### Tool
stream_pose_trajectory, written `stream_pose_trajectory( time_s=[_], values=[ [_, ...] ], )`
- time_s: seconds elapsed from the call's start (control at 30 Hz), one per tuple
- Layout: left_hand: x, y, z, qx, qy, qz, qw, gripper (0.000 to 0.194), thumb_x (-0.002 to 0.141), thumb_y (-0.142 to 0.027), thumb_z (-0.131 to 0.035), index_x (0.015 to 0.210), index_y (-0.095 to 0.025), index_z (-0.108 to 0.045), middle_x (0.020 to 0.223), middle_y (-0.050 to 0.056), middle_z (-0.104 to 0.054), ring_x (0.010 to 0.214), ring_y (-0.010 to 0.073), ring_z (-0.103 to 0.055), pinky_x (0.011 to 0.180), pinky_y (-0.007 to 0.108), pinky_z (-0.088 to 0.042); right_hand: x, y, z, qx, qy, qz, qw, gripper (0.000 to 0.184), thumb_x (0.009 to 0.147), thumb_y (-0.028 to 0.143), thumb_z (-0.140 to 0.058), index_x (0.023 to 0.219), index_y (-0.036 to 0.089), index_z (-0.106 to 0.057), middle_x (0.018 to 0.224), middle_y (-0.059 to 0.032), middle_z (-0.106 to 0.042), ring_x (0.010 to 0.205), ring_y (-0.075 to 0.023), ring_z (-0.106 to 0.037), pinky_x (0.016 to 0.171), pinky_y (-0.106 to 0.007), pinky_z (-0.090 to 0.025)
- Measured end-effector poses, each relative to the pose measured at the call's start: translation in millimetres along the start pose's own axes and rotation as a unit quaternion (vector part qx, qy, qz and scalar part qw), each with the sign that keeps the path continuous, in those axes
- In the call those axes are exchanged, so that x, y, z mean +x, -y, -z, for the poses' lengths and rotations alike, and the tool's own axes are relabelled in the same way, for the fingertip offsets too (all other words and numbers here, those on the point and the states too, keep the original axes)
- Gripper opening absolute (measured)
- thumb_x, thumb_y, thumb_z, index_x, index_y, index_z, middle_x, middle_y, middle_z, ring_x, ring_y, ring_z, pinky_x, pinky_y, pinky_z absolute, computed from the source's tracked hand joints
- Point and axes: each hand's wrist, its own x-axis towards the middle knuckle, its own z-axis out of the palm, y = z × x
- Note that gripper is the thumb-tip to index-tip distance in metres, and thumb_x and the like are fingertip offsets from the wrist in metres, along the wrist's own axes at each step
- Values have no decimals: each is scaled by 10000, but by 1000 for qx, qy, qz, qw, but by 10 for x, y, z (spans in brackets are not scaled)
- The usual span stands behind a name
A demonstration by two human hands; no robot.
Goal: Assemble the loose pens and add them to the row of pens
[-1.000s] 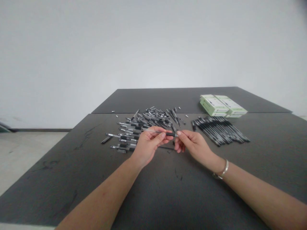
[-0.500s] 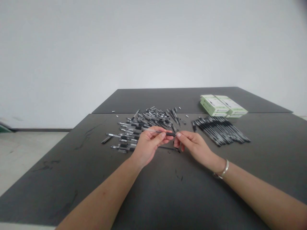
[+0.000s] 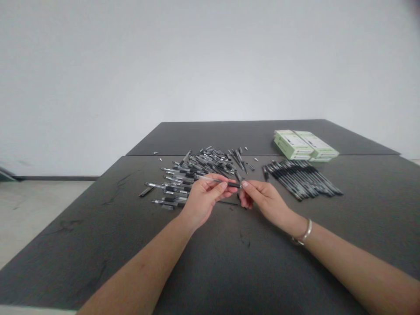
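In the middle of the head view, my left hand (image 3: pixel 207 197) is closed around a clear-barrelled pen (image 3: pixel 233 184) with a black grip, which lies nearly level and points right. The thumb and fingers of my right hand (image 3: pixel 259 194) pinch the pen's front end, and they cover most of its tip. Behind and left of my left hand, a loose pile of pens and pen parts (image 3: pixel 210 159) spreads over the dark table (image 3: pixel 210 271). Just beyond both hands lies a thin dark rod (image 3: pixel 229 202), partly hidden by the fingers.
To the right, a neat row of pens (image 3: pixel 303 179) lies side by side. Green and white boxes (image 3: pixel 306 144) are stacked behind it. Tiny pale tip pieces (image 3: pixel 256 159) are scattered near the pile. A pale wall (image 3: pixel 210 61) stands behind the table.
My right hand's fingers have shifted very slightly at the pen's front end, the lower ones curling in. My left hand and the pen stay almost where they were.
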Motion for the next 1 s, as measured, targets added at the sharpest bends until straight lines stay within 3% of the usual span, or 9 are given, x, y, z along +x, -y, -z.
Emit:
stream_pose_trajectory(
  time_s=[0.1,0.27,0.4,0.53,0.73,0.83,1.0],
  values=[
    [4,0,5,1,-3,0,1000,156,748,-192,-721,862,-113,-649,895,87,-736,764,145,-700,704,219,-536,2,-14,-8,23,10,-2,1000,459,939,499,-394,698,156,-582,609,-26,-590,553,-119,-524,541,-248,-423],
    [5,-6,12,1,-11,-8,1000,147,757,-193,-713,865,-115,-650,895,83,-735,766,143,-700,708,221,-537,-15,-43,0,28,-3,29,999,258,892,419,-544,845,168,-580,698,-6,-599,592,-111,-511,561,-239,-422],
    [2,-3,5,1,-3,-6,1000,144,754,-189,-715,860,-115,-653,901,86,-735,762,146,-703,706,222,-540,-16,-29,8,6,4,24,1000,387,937,433,-447,709,155,-591,648,-25,-598,570,-114,-509,558,-251,-411],
    [9,6,9,-2,-1,-3,1000,141,749,-181,-717,855,-110,-653,899,87,-736,753,144,-703,697,216,-540,-3,-28,6,34,34,-5,999,443,950,459,-395,698,150,-586,601,-27,-586,553,-120,-516,548,-256,-415],
    [12,2,14,4,-11,1,1000,147,752,-188,-715,859,-109,-651,878,89,-737,756,145,-702,702,219,-540,-12,-58,1,27,-6,33,999,246,899,407,-534,845,169,-566,673,3,-580,577,-110,-501,547,-241,-410],
    [6,3,6,7,-6,3,1000,147,747,-186,-719,852,-109,-653,890,93,-738,758,148,-704,708,223,-540,-10,-53,-11,10,-14,25,1000,320,912,420,-502,733,163,-571,616,0,-569,545,-106,-489,533,-241,-397],
    [4,9,3,7,-1,5,1000,146,738,-192,-727,842,-116,-657,892,87,-738,746,149,-704,696,227,-540,2,-38,-38,77,20,-42,996,453,931,498,-408,651,167,-536,476,17,-512,424,-98,-447,451,-236,-368]
  ],
)
